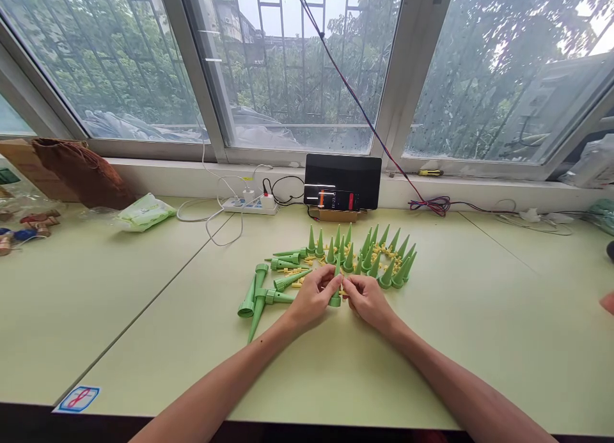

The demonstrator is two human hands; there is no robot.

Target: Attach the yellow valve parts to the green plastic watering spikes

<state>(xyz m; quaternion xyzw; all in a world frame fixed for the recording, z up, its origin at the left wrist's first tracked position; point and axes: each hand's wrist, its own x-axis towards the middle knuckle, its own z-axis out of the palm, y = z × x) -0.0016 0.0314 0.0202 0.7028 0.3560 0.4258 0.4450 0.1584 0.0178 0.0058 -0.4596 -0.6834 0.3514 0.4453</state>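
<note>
My left hand (314, 291) grips a green cone (336, 298), which is held tip up near the middle of the table. Close against it on the right, my right hand (368, 297) pinches a small yellow piece (343, 292) at the cone's side. Behind my hands, several green cones (399, 278) stand upright around small yellow pieces (384, 254). To the left, more green cones (259, 299) lie on their sides, some crossing one another, with yellow pieces (298, 279) near them.
A phone (338, 201) leans on a black screen (343, 168) at the back. A power strip (250, 204), cables (429, 204) and a wipes pack (146, 213) lie on the table (192, 360). Part of another person's hand (608, 302) shows at the right edge.
</note>
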